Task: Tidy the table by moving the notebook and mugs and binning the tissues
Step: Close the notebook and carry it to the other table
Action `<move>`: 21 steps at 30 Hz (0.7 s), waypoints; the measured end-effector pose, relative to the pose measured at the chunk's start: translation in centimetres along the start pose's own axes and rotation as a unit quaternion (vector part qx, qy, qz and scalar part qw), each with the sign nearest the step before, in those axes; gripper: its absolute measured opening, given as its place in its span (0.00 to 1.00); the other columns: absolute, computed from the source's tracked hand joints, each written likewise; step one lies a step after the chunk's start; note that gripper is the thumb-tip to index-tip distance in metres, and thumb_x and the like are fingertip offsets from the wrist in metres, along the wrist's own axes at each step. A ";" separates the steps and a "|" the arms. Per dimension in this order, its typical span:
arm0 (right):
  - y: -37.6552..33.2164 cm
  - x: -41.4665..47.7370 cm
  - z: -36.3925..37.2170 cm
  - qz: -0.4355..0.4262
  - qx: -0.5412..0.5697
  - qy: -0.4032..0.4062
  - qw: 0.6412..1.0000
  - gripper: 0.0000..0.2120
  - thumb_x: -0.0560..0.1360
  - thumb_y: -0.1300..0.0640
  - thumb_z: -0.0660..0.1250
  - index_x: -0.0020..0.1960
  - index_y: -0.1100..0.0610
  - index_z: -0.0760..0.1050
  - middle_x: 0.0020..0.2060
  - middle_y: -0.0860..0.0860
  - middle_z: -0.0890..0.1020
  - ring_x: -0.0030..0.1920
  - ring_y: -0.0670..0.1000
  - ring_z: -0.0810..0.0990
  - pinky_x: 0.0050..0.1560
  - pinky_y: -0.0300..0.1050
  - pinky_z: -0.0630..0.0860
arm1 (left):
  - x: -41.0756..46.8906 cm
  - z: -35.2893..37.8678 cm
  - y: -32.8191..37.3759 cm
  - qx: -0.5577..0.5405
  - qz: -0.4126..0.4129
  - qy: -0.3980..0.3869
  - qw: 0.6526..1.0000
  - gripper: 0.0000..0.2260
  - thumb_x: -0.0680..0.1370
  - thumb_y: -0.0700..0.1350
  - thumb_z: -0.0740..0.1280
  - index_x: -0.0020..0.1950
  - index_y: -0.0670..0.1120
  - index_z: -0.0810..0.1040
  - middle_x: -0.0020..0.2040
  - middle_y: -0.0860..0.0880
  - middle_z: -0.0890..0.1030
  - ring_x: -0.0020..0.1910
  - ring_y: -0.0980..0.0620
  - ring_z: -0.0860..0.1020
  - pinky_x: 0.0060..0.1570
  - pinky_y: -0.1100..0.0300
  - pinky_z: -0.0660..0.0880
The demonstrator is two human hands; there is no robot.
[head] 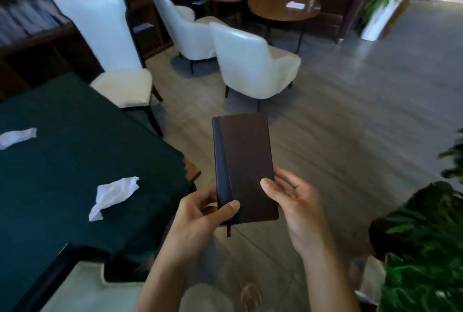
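Observation:
A dark brown notebook [244, 161] with a ribbon marker hanging from its near end is held closed in the air over the floor, to the right of the table. My left hand [203, 214] grips its near left corner, thumb on the cover. My right hand [293, 201] holds its near right edge, thumb pressed on the cover. Two crumpled white tissues lie on the green tablecloth [62, 186]: one tissue [112, 195] near the table's right side, another tissue [17, 136] at the far left edge of view. No mugs are in view.
A tall white chair [110, 46] stands at the table's far end. Two white armchairs [250, 63] and round wooden tables [283, 6] stand beyond. A white chair seat [82, 286] is at the near left. Green plants [423, 249] crowd the right. Grey floor lies ahead.

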State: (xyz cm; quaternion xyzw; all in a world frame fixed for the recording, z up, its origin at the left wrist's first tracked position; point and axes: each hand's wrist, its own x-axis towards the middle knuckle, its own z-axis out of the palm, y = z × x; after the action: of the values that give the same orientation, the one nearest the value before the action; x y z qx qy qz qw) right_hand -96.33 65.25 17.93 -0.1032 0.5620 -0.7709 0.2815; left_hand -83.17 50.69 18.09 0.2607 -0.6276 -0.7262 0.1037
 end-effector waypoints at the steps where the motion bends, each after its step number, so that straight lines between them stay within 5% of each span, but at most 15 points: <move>1: 0.0 1.2 0.6 0.006 -0.004 -0.023 1.000 0.17 0.77 0.68 0.71 0.52 0.47 0.88 0.53 0.53 0.89 0.55 0.51 0.88 0.50 0.37 0.82 | 0.3 -0.4 0.1 -0.013 0.002 0.018 1.000 0.09 0.76 0.44 0.77 0.56 0.49 0.87 0.52 0.44 0.89 0.51 0.45 0.87 0.47 0.57 0.83; 6: 1.3 6.4 4.6 0.025 -0.039 -0.095 0.994 0.15 0.71 0.58 0.79 0.57 0.47 0.87 0.53 0.53 0.89 0.55 0.51 0.88 0.50 0.37 0.82 | 2.0 -3.2 0.4 -0.074 -0.008 0.127 0.989 0.09 0.76 0.41 0.77 0.56 0.45 0.87 0.52 0.41 0.89 0.51 0.42 0.87 0.47 0.56 0.84; 10: 2.4 10.4 8.6 0.018 -0.087 -0.085 0.992 0.15 0.63 0.47 0.81 0.49 0.46 0.89 0.45 0.50 0.90 0.47 0.47 0.89 0.42 0.32 0.81 | 4.3 -6.9 1.3 -0.080 -0.010 0.176 0.981 0.11 0.75 0.44 0.77 0.57 0.46 0.87 0.52 0.42 0.89 0.52 0.42 0.87 0.53 0.48 0.84; 14: 3.1 15.3 13.6 0.028 -0.116 -0.142 0.983 0.10 0.67 0.49 0.80 0.47 0.40 0.88 0.45 0.47 0.90 0.47 0.46 0.89 0.41 0.33 0.82 | 7.4 -11.6 2.4 -0.095 0.004 0.221 0.971 0.14 0.73 0.48 0.77 0.58 0.46 0.87 0.51 0.44 0.89 0.50 0.45 0.88 0.48 0.53 0.84; 21: 4.9 23.2 23.0 0.070 -0.161 -0.254 0.951 0.18 0.74 0.60 0.77 0.53 0.36 0.86 0.51 0.46 0.90 0.52 0.47 0.88 0.45 0.36 0.83 | 12.7 -20.9 4.3 -0.110 -0.006 0.298 0.948 0.12 0.77 0.43 0.76 0.60 0.44 0.86 0.52 0.42 0.88 0.50 0.45 0.87 0.47 0.54 0.84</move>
State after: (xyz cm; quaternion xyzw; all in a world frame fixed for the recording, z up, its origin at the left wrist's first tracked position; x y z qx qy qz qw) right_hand -102.80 32.88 17.71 -0.3000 0.5941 -0.5971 0.4478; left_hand -84.01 25.91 17.46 0.4559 -0.4823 -0.6807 0.3100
